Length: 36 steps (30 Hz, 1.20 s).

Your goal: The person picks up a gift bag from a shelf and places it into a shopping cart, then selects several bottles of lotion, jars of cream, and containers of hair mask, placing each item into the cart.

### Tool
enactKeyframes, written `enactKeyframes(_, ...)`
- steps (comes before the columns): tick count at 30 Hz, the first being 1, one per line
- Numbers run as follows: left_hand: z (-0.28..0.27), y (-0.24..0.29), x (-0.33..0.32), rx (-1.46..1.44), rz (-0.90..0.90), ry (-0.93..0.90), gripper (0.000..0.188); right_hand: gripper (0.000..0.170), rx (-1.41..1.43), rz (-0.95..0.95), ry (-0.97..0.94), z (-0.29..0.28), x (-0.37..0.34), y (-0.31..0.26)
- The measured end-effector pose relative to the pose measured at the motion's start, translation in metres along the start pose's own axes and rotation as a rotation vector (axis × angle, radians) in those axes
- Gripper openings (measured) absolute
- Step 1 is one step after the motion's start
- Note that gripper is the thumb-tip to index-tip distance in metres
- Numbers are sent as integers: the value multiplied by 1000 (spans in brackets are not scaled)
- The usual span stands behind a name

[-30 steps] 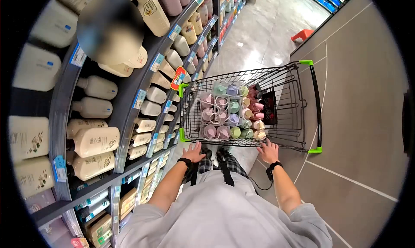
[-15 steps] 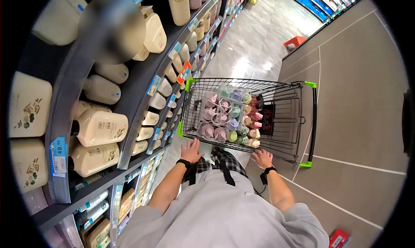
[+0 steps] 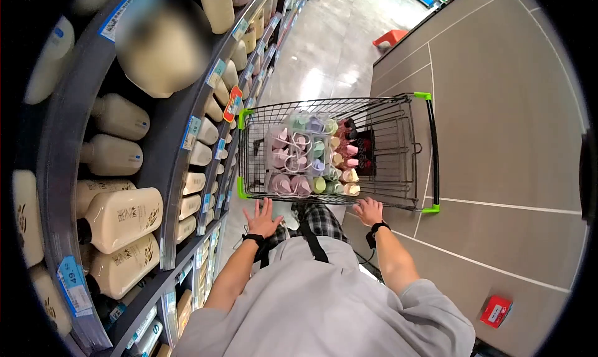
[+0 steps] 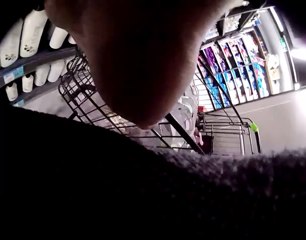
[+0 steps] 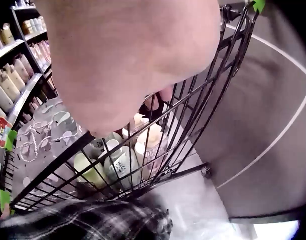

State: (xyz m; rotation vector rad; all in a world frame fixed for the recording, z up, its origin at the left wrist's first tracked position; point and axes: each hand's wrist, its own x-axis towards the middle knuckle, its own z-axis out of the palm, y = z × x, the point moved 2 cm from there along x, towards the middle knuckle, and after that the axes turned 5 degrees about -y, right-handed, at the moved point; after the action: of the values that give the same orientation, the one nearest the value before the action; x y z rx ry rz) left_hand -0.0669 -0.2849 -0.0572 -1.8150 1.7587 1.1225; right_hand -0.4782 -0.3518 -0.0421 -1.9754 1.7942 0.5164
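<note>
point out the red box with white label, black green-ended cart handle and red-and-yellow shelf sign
Red box [image 3: 496, 312]: head view, on its white label
Cart handle [image 3: 433, 151]: head view, middle of the bar
Shelf sign [image 3: 232, 104]: head view, middle of its face

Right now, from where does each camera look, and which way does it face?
Head: worn on the head, facing forward and down at the cart and shelf bottles; left hand, right hand, grey shirt and plaid trousers show.
Left wrist: on that wrist, looking past the close, dark left hand over the cart toward colourful goods.
Right wrist: on that wrist, looking beneath the right hand, through the cart's wires, at bottles inside; plaid cloth shows below.
Shared: all three show the cart and shelf bottles.
</note>
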Motion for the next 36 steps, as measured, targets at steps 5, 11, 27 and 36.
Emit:
enactKeyframes(5,-8,3,9,-44,-41,75,87,47,124,15,-78,-4,8,0)
enactKeyframes(11,-59,36,52,-132,-141,309,106,44,175,31,-2,-14,41,-14)
enactKeyframes(27,-229,83,193,130,-133,83,123,33,264,-83,247,-110,173,16)
enactKeyframes(36,-177,116,141,-367,39,278,89,39,211,-94,332,-123,250,29)
